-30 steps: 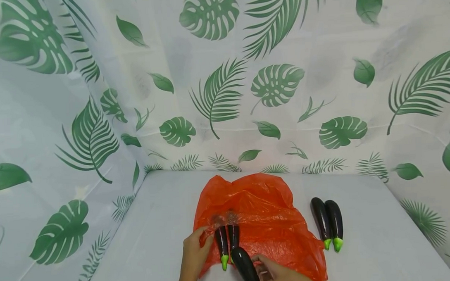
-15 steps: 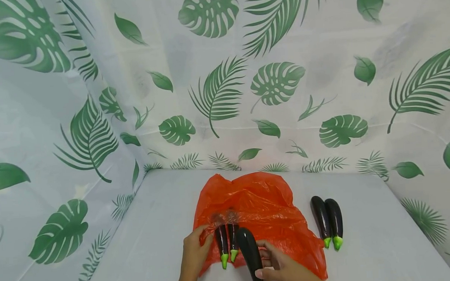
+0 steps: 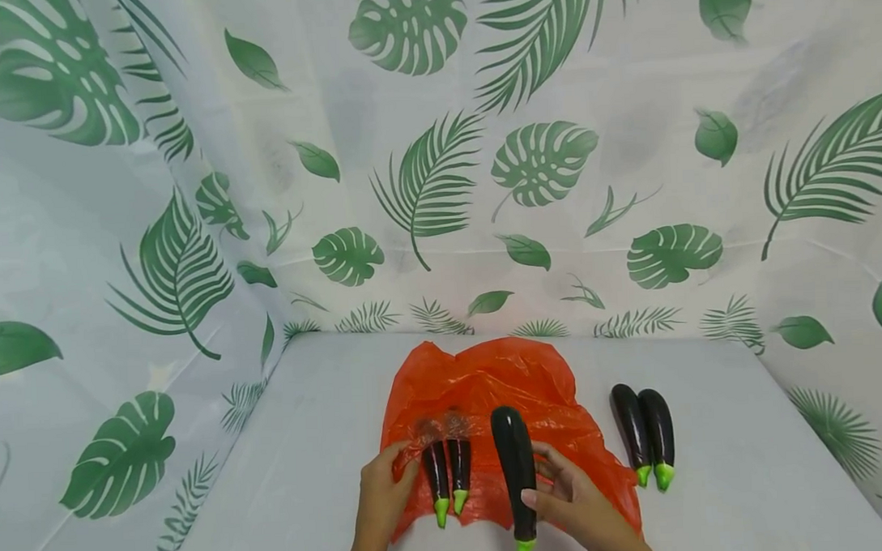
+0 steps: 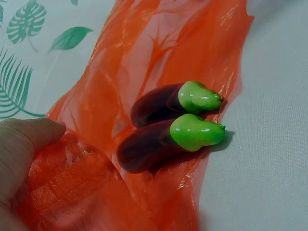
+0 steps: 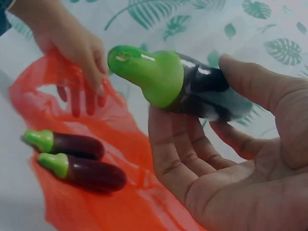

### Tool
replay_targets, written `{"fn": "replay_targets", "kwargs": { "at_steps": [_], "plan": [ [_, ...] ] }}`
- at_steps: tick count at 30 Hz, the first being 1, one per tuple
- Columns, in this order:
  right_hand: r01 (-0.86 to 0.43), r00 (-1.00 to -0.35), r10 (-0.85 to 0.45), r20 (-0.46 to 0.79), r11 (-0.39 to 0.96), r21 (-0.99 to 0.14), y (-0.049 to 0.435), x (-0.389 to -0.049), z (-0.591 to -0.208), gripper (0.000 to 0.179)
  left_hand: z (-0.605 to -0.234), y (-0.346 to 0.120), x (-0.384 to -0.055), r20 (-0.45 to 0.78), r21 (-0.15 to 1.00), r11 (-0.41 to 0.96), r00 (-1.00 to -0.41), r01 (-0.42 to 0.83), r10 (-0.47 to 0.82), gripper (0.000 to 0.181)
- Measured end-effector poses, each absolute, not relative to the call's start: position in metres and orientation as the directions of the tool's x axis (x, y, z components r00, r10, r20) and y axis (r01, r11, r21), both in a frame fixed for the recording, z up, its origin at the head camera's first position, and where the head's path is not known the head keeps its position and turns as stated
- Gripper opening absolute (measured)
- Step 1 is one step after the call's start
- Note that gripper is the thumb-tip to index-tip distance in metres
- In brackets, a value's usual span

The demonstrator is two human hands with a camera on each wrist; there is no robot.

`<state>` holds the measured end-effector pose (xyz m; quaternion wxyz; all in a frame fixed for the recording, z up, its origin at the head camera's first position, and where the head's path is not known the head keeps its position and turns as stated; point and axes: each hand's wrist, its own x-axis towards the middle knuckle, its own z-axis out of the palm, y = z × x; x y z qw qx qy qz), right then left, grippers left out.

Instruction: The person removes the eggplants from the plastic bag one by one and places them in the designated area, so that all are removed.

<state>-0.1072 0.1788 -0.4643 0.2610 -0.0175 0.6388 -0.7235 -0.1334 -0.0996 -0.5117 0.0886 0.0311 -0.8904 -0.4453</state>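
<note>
A red plastic bag (image 3: 488,371) lies spread on the table. My left hand (image 3: 381,488) pinches the upper layer of its mouth at the left, lifting the film; in the left wrist view the thumb side of that hand (image 4: 19,154) shows against the film. Two dark eggplants (image 3: 437,474) lie side by side in the bag's mouth, their green stem ends toward me and far ends under the film. My right hand (image 3: 576,498) holds a third eggplant (image 3: 516,467) above the bag, thumb on one side and fingers on the other, its green stem end pointing toward me.
Two more eggplants (image 3: 643,435) lie together on the white table (image 3: 747,476) to the right of the bag. Leaf-printed sheets (image 3: 541,223) hang behind and at the sides of the table.
My right hand has raised the eggplant and moved it forward and a little right, so its green stem end now shows in the head view. The left hand stays at the bag's edge.
</note>
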Motion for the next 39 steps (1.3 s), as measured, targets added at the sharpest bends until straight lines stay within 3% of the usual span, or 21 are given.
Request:
{"fn": "replay_targets", "kwargs": {
  "at_steps": [14,22,30,39],
  "plan": [
    [0.253,-0.959,-0.172,-0.226,-0.155,-0.955,0.212,-0.112,-0.442,0.061,-0.511,-0.099,-0.133,0.128,0.794,0.608,-0.983,0.021,-0.133,0.022],
    [0.161,-0.984,-0.112,-0.141,-0.203,-0.966,0.236,-0.110,-0.441,0.040,-0.512,-0.099,-0.131,0.113,0.796,0.605,-0.984,0.009,-0.135,0.021],
    [0.086,-0.996,-0.024,-0.083,-0.218,-0.972,0.259,-0.111,-0.442,0.040,-0.511,-0.101,-0.132,0.160,0.792,0.608,-0.979,0.052,-0.125,0.022],
    [0.179,-0.968,0.113,-0.225,-0.319,-0.931,0.294,-0.115,-0.454,0.038,-0.514,-0.100,-0.132,0.158,0.788,0.614,-0.978,0.042,-0.137,0.022]
  ]
}}
